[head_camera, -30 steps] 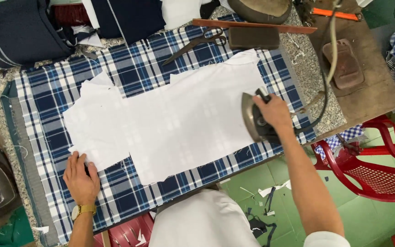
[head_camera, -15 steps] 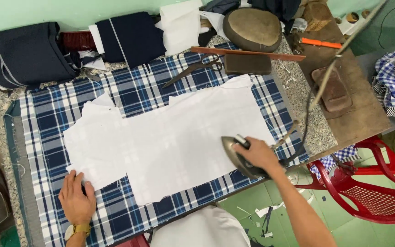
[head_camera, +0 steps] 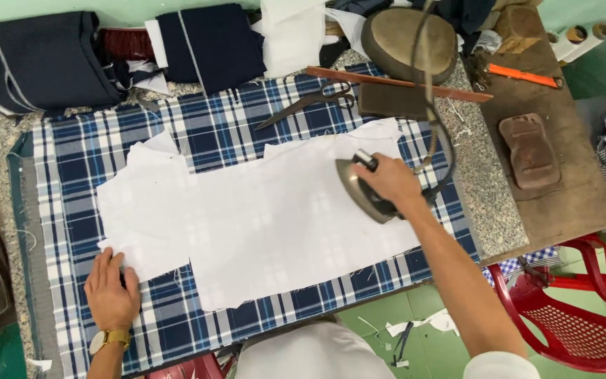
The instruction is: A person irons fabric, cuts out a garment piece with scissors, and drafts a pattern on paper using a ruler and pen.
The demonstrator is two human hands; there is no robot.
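Lower left of the frame: my left hand (head_camera: 111, 289) lies flat, fingers spread and holding nothing, pinning the near-left corner of the white cloth (head_camera: 261, 217) to the blue plaid cover (head_camera: 78, 168); the cloth looks thin, limp and light, so I judge it will slide or pucker unless held at a corner like this. Centre right: my right hand (head_camera: 389, 181) is wrapped tight round the handle of the iron (head_camera: 359, 191), whose sole sits on the cloth's right part; the iron looks heavy, rigid and presumably hot, so the handle on top is the only place to hold it; its cord (head_camera: 429, 91) loops upward behind my wrist and could drag. The cloth's raw edges fray along the near side; most of its open middle and left lies free for the iron. Upper centre: scissors (head_camera: 310, 104), a dark block (head_camera: 393, 102) and a wooden ruler (head_camera: 401, 83) lie just beyond the cloth's far edge. Right edge: a red plastic chair (head_camera: 569, 316) stands beside the bench.
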